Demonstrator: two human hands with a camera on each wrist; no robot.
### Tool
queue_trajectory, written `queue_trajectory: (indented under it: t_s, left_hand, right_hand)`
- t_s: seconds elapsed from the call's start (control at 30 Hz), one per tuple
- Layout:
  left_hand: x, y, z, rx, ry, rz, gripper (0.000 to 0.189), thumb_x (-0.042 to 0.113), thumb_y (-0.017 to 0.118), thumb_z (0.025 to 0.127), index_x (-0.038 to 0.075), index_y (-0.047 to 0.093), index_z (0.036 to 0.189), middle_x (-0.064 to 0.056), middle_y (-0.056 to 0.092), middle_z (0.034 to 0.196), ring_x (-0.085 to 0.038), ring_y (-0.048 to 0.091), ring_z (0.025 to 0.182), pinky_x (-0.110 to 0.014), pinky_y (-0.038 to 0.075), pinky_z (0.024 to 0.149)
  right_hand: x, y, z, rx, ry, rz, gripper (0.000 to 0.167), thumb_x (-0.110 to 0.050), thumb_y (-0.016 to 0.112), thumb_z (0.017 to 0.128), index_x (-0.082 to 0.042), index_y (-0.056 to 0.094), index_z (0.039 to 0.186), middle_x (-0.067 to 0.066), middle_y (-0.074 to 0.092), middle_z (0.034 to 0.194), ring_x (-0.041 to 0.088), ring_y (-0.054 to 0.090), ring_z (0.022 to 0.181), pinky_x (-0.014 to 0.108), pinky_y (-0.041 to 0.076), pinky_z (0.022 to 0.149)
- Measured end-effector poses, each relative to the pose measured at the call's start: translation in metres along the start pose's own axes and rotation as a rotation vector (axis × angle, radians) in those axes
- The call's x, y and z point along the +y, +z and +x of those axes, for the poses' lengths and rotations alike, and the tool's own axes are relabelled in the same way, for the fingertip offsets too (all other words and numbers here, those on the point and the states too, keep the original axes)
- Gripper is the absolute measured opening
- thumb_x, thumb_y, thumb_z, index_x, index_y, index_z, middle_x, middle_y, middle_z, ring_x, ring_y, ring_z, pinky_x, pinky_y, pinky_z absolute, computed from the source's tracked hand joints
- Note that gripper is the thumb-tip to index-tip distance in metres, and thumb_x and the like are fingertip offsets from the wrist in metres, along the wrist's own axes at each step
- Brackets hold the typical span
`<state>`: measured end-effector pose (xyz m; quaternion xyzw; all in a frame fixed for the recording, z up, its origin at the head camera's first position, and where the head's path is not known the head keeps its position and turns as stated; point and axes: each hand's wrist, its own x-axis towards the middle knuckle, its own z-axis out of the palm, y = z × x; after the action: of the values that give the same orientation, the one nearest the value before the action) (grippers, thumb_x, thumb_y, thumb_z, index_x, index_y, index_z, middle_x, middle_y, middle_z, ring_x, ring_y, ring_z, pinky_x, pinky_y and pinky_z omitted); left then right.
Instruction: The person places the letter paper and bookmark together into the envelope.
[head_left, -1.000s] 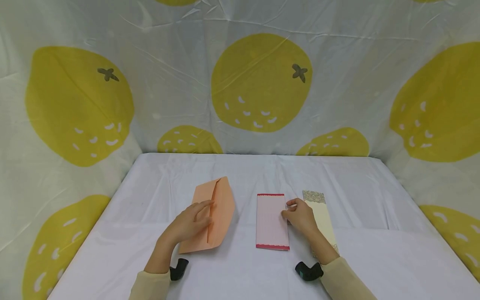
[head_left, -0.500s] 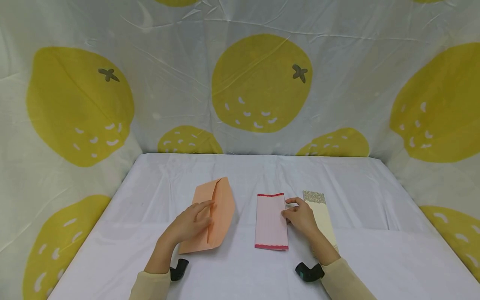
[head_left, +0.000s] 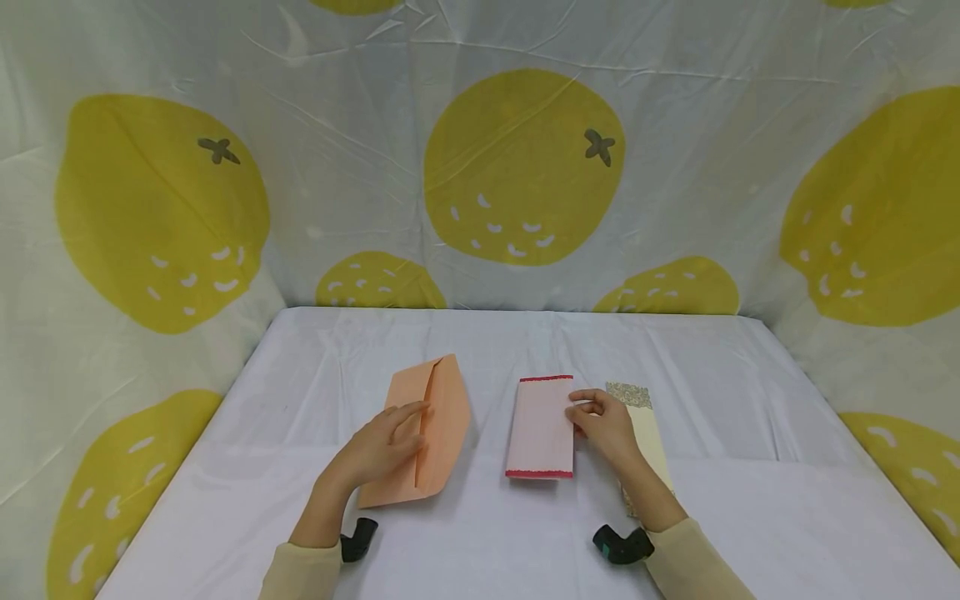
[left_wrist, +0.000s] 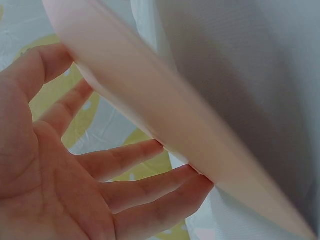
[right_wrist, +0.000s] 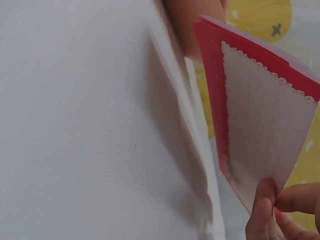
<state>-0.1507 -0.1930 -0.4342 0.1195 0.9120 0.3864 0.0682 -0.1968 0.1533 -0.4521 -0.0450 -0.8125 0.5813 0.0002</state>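
Note:
On the left of the head view, my left hand (head_left: 381,446) holds a peach envelope (head_left: 447,425) tilted off the table, its flap towards the right. Seen from the left wrist, the fingertips (left_wrist: 156,145) meet one edge of the envelope (left_wrist: 165,115). To its right my right hand (head_left: 606,427) pinches the right edge of a folded pink card (head_left: 542,429) with red scalloped borders. In the right wrist view, thumb and fingers grip a corner of the card (right_wrist: 262,120), which stands slightly spread and shows a lined, lace-edged panel.
A cream envelope-like paper (head_left: 647,433) with a glittery gold band lies under my right forearm, partly hidden. A white cloth (head_left: 480,542) covers the table. Behind it hangs a lemon-printed curtain (head_left: 360,167). Black wrist cameras (head_left: 622,545) sit by both wrists.
My right hand has raised the pink card and moved it slightly away from me, and the card now leans. The left hand and the peach envelope have stayed in place.

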Motion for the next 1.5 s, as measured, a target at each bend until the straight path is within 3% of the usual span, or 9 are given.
queue_trajectory:
  t_s: [0.57, 0.87, 1.23, 1.5]
  left_hand:
    - [-0.002, 0.0, 0.0, -0.005, -0.012, -0.003, 0.05, 0.028, 0.062, 0.095, 0.022, 0.049, 0.144, -0.012, 0.045, 0.145, -0.04, 0.029, 0.14, -0.063, 0.03, 0.104]
    - [-0.001, 0.0, 0.0, 0.004, -0.011, 0.003, 0.05, 0.027, 0.063, 0.095, 0.023, 0.05, 0.143, -0.011, 0.047, 0.142, -0.038, 0.037, 0.136, -0.06, 0.034, 0.102]
    - [-0.001, 0.001, 0.001, 0.007, -0.016, 0.015, 0.049, 0.029, 0.062, 0.095, 0.025, 0.051, 0.143, -0.008, 0.049, 0.139, -0.034, 0.044, 0.13, -0.058, 0.037, 0.1]
    - [-0.002, 0.001, 0.001, 0.003, -0.033, 0.022, 0.049, 0.03, 0.062, 0.095, 0.027, 0.05, 0.142, -0.01, 0.048, 0.14, -0.036, 0.04, 0.134, -0.059, 0.035, 0.102]
  right_hand:
    - [-0.033, 0.008, -0.014, -0.033, -0.05, 0.119, 0.026, -0.004, 0.069, 0.089, 0.004, 0.063, 0.114, 0.01, 0.067, 0.085, 0.015, 0.066, 0.066, 0.027, 0.056, 0.065]
    - [-0.051, 0.017, -0.022, -0.091, -0.041, 0.177, 0.027, -0.006, 0.069, 0.09, 0.003, 0.063, 0.115, 0.008, 0.065, 0.085, 0.018, 0.065, 0.068, 0.028, 0.056, 0.067]
    - [-0.059, 0.033, -0.027, -0.13, -0.048, 0.238, 0.026, -0.004, 0.068, 0.09, 0.003, 0.063, 0.114, 0.009, 0.066, 0.084, 0.019, 0.064, 0.068, 0.029, 0.056, 0.067]
    - [-0.06, 0.052, -0.028, -0.15, -0.049, 0.283, 0.025, -0.001, 0.069, 0.088, 0.005, 0.064, 0.112, 0.009, 0.066, 0.082, 0.018, 0.064, 0.066, 0.029, 0.056, 0.065]
